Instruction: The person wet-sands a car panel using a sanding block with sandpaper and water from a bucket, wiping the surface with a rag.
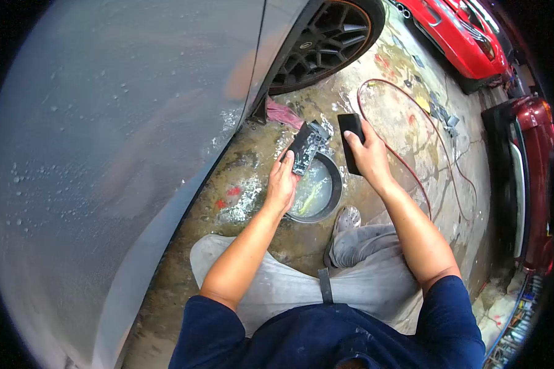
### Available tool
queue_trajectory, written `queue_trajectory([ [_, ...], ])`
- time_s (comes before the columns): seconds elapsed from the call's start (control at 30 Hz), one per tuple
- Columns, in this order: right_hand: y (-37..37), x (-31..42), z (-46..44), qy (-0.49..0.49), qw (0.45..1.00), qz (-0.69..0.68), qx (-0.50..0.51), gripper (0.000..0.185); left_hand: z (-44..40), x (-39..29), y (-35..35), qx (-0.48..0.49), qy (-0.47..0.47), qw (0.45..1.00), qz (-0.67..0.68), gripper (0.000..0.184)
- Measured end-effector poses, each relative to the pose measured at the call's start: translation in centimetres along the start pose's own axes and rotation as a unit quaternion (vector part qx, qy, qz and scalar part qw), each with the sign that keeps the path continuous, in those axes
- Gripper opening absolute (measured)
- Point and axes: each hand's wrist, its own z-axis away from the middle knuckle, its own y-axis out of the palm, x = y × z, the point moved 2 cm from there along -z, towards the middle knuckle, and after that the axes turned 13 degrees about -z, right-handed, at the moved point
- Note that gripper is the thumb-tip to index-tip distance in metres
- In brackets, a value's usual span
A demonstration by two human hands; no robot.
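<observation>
My left hand [281,183] grips a dark, wet sheet that looks like sandpaper [303,147], spotted with whitish suds. In my right hand [370,154] is a flat black rectangular block [349,142], with the thumb lying across its face. Both hands are closed and apart from each other. Under the sheet, partly covered by it and by my left hand, stands a round black bucket [333,200] of cloudy water with something yellow-green in it. To the left rises a grey car panel [123,135] beaded with water drops.
The car's black wheel [326,43] is ahead, with a pink cloth [283,114] on the floor near it. A red hose [412,175] loops across the wet, stained concrete at right. Beyond are a bright red car [455,37] and a dark red car part [538,184].
</observation>
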Motion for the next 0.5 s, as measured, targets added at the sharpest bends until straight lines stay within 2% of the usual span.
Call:
queue_trajectory([
  [0.03,0.3,1.5,0.5,-0.060,0.996,0.055,-0.020,0.043,0.1,0.0,0.2,0.009,-0.013,1.000,0.004,0.040],
  [0.07,0.8,2.8,1.4,-0.049,0.994,0.093,0.011,0.050,0.2,0.1,0.6,0.020,-0.032,0.999,-0.012,0.041],
  [0.17,2.5,4.6,3.5,-0.162,0.965,0.149,0.140,0.062,0.8,0.2,2.4,0.055,-0.017,0.998,0.006,0.042],
  [0.27,2.8,4.0,4.1,-0.209,0.959,0.136,0.133,0.071,0.7,0.1,2.7,0.053,-0.006,0.998,-0.016,0.044],
  [0.37,2.5,3.5,3.9,-0.219,0.966,0.064,0.124,0.077,0.4,0.4,2.2,0.049,-0.003,0.998,-0.050,0.047],
  [0.5,2.3,3.6,4.1,-0.184,0.971,0.065,0.136,0.080,0.5,-0.2,2.6,0.070,0.035,0.994,-0.077,0.052],
])
